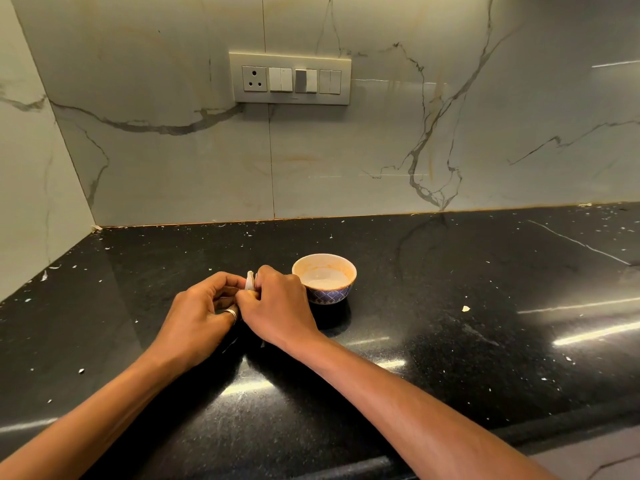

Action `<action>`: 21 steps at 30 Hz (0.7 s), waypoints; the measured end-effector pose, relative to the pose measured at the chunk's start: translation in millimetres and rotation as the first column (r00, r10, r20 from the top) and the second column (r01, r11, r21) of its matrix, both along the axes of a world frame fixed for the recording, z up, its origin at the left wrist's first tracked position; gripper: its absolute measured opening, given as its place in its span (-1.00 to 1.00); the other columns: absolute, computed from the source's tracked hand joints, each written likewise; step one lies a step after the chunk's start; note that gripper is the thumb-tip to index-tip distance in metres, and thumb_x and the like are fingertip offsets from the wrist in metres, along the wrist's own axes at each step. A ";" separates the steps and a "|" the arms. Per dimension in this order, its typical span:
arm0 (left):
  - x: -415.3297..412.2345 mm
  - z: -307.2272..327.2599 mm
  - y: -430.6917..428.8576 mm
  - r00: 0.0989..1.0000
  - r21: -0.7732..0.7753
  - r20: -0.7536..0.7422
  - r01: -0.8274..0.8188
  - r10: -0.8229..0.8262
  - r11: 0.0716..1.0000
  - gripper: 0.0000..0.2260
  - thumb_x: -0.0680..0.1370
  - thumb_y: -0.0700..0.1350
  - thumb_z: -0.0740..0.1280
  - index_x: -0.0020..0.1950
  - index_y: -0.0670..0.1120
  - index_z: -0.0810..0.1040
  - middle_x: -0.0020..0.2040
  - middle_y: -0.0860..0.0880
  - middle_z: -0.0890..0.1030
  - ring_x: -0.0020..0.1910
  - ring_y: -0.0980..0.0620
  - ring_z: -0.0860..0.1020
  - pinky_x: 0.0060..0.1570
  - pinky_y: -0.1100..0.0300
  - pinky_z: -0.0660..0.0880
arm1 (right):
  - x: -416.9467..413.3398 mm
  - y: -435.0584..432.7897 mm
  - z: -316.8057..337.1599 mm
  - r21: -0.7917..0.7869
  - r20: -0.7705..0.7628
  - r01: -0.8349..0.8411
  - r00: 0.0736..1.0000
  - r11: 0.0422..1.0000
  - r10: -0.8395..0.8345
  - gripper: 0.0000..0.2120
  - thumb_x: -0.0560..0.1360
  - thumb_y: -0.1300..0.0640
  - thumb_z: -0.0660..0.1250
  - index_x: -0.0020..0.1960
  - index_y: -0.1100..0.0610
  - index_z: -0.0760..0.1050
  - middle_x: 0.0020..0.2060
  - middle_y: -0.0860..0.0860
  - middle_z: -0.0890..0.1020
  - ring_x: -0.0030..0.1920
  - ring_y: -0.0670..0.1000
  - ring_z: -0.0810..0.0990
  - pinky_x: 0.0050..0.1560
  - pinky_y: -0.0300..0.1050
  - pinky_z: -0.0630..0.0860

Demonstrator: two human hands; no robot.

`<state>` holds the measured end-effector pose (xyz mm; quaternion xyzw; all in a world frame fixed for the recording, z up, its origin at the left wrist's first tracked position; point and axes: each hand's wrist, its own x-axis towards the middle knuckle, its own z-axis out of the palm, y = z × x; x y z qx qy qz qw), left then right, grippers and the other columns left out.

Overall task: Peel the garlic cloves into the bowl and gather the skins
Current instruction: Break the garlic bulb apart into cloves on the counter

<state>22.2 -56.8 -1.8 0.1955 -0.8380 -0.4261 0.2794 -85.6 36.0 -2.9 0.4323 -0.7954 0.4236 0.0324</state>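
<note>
A pale garlic clove [249,280] sticks up between my two hands, just left of the bowl. My left hand [201,315], with a ring on one finger, curls its fingers round the clove from the left. My right hand [277,304] pinches the clove from the right, its knuckles close to the bowl. The small bowl [341,295] has a blue patterned outside and a cream inside; I see no cloves in it. Most of the clove is hidden by my fingers.
Everything sits on a black speckled countertop [450,341] with a marble wall behind and on the left. Small skin flakes lie scattered over it, one larger piece [465,308] to the right of the bowl. A switch panel [290,78] is on the wall.
</note>
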 end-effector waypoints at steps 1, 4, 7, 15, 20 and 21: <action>-0.1 -0.6 -0.6 1.000 0.006 -0.001 -0.004 0.004 1.000 -0.59 0.51 -0.45 0.35 0.08 0.07 0.64 -0.02 0.12 0.72 0.03 0.17 0.68 0.13 0.12 0.59 | -0.9 0.4 0.5 -0.002 0.020 0.000 1.000 1.000 0.000 -0.86 0.51 0.10 0.29 -0.19 0.14 0.44 -0.23 0.17 0.62 -0.19 0.20 0.56 -0.27 0.01 0.34; -0.2 -1.2 -1.3 1.000 0.035 -0.018 -0.024 0.024 0.999 -0.73 0.53 -0.32 0.44 0.06 0.06 0.65 -0.04 0.09 0.73 0.01 0.13 0.68 0.17 0.05 0.59 | -5.3 0.5 0.4 -0.010 0.072 0.006 0.997 1.000 -0.006 -0.83 0.53 0.13 0.27 -0.23 0.13 0.47 -0.23 0.13 0.64 -0.17 0.17 0.56 -0.22 0.05 0.44; -0.3 1.5 0.8 0.999 0.089 -0.026 -0.034 0.036 0.995 -0.79 0.53 -0.25 0.46 0.06 0.04 0.64 -0.05 0.10 0.73 -0.02 0.15 0.69 0.14 0.10 0.59 | -8.8 -0.2 -0.4 -0.023 0.108 -0.003 0.994 1.000 0.006 -0.84 0.52 0.13 0.28 -0.21 0.12 0.54 -0.25 0.05 0.66 -0.17 0.10 0.59 -0.18 0.05 0.52; -1.2 2.7 -4.2 0.993 0.308 -0.088 -0.046 0.077 0.950 -0.76 0.57 -0.32 0.40 0.15 -0.02 0.63 0.01 0.04 0.73 0.03 0.09 0.69 0.13 0.11 0.58 | -11.9 0.0 -0.4 -0.037 0.255 -0.114 0.960 0.993 0.119 -0.91 0.59 0.12 0.34 0.03 0.07 0.62 -0.13 -0.01 0.73 -0.25 -0.04 0.74 -0.10 -0.04 0.68; -2.2 1.9 -5.3 0.994 0.346 -0.072 -0.047 0.076 0.937 -0.76 0.59 -0.29 0.38 0.17 -0.02 0.63 0.02 0.02 0.73 0.05 0.06 0.69 0.15 0.08 0.58 | -15.6 5.5 3.7 -0.037 0.234 -0.126 0.963 0.991 0.131 -0.88 0.60 0.14 0.34 0.08 0.08 0.64 -0.13 -0.10 0.69 -0.33 -0.35 0.58 -0.26 -0.49 0.43; -2.5 1.9 -5.2 0.995 0.342 -0.069 -0.050 0.078 0.939 -0.78 0.59 -0.28 0.39 0.16 -0.02 0.63 0.01 0.02 0.73 0.04 0.06 0.70 0.14 0.08 0.58 | -16.2 5.7 3.2 -0.041 0.233 -0.127 0.963 0.991 0.133 -0.88 0.60 0.16 0.35 0.08 0.08 0.65 -0.14 -0.11 0.68 -0.34 -0.39 0.54 -0.28 -0.53 0.39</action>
